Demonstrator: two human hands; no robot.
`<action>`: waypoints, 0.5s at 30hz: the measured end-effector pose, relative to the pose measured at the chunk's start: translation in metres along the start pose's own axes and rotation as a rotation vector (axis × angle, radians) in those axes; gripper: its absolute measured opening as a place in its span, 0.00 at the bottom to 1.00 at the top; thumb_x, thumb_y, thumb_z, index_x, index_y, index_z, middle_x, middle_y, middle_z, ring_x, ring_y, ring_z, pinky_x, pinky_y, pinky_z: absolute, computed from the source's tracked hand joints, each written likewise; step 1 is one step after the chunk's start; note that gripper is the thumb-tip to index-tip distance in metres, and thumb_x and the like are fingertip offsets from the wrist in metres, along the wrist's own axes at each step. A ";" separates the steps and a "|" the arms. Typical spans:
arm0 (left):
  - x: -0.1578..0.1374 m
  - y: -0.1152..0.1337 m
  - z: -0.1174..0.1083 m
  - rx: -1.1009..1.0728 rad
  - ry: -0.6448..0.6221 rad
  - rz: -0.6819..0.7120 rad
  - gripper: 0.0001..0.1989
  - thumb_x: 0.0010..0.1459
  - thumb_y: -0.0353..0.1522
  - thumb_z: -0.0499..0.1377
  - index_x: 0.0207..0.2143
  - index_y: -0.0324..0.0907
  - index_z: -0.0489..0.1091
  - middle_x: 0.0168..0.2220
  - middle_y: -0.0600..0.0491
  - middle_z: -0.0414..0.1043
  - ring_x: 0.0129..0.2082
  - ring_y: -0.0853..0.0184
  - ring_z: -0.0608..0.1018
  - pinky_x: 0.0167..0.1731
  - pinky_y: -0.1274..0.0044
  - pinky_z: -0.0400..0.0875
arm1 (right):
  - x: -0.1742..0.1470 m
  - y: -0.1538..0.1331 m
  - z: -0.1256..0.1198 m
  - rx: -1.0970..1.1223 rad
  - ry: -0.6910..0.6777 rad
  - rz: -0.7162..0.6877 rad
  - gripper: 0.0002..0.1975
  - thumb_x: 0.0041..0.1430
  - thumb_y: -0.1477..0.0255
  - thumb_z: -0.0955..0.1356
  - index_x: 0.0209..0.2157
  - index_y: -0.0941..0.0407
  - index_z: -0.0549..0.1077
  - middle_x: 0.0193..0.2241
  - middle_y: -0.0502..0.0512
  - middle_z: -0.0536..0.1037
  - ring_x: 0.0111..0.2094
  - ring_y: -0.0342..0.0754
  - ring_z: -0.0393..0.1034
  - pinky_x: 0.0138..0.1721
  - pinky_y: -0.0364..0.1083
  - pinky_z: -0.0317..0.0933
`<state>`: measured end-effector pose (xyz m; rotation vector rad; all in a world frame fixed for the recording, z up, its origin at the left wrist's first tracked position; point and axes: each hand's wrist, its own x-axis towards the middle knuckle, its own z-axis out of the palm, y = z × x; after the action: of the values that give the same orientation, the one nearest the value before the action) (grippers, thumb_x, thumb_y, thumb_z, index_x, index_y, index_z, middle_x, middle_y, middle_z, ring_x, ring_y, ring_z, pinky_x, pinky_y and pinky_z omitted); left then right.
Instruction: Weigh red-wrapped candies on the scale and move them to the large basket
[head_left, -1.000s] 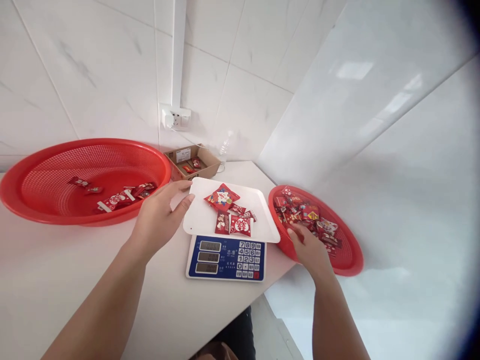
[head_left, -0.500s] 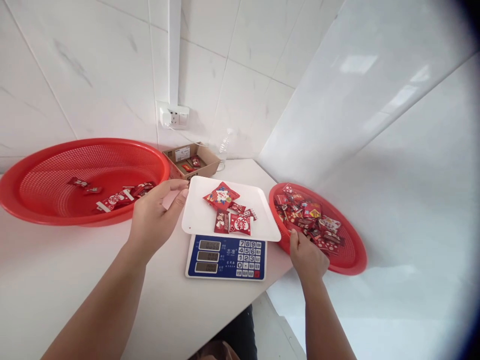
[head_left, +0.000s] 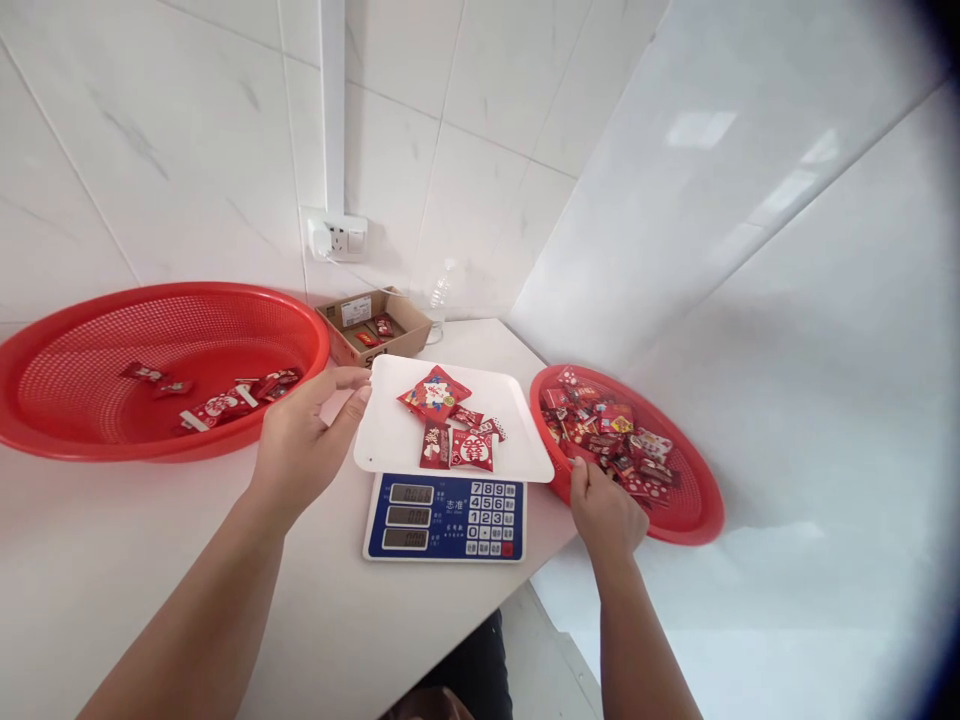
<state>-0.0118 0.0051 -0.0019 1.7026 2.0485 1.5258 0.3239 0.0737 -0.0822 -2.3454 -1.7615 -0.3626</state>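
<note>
My left hand (head_left: pixel 304 440) has its thumb and forefinger closed at the left edge of the white weighing pan (head_left: pixel 521 425); its other fingers are partly hidden. Several red-wrapped sweets (head_left: pixel 471 450) lie on the pan, with a larger red packet (head_left: pixel 435 393) behind them. Under the pan's near side shows the blue panel of a digital scale (head_left: pixel 446 520) with lit displays. My right hand (head_left: pixel 609 510) is closed on the near rim of a red basket (head_left: pixel 709 515), whose inside is heaped with wrapped sweets (head_left: pixel 607 430).
At the left stands a bigger red basket (head_left: pixel 45 425) with a few wrapped sweets. A cardboard box (head_left: pixel 405 340) holding some packets is by the wall, next to a clear plastic bottle (head_left: pixel 441 290). A socket (head_left: pixel 345 238) with a plugged-in cable is above. The table's edge (head_left: pixel 480 610) slants nearby.
The whole view has shifted slightly, so things sit a little further left. Both hands keep their places, and the digits on the scale's top display differ.
</note>
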 end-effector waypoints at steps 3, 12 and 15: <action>0.000 0.000 0.000 0.035 -0.007 -0.010 0.13 0.59 0.41 0.54 0.40 0.49 0.75 0.39 0.57 0.80 0.35 0.66 0.79 0.31 0.79 0.71 | -0.003 -0.003 -0.003 0.004 -0.027 0.015 0.24 0.68 0.62 0.54 0.40 0.57 0.78 0.32 0.64 0.80 0.31 0.51 0.73 0.28 0.44 0.51; 0.002 0.005 -0.006 0.086 -0.043 -0.097 0.12 0.58 0.41 0.56 0.41 0.50 0.74 0.39 0.61 0.80 0.18 0.74 0.68 0.32 0.78 0.70 | 0.049 0.037 -0.027 0.517 -0.513 -0.213 0.19 0.63 0.64 0.60 0.49 0.54 0.75 0.50 0.56 0.77 0.50 0.52 0.70 0.51 0.47 0.60; 0.002 0.006 -0.008 0.083 -0.067 -0.107 0.12 0.58 0.41 0.56 0.41 0.50 0.74 0.39 0.60 0.80 0.21 0.71 0.72 0.34 0.77 0.70 | 0.071 0.048 -0.027 0.420 -0.688 -0.182 0.11 0.57 0.68 0.65 0.36 0.54 0.80 0.39 0.54 0.82 0.41 0.52 0.74 0.46 0.48 0.63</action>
<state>-0.0133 0.0014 0.0074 1.6189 2.1592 1.3516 0.3871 0.1176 -0.0346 -2.1275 -2.0542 0.8134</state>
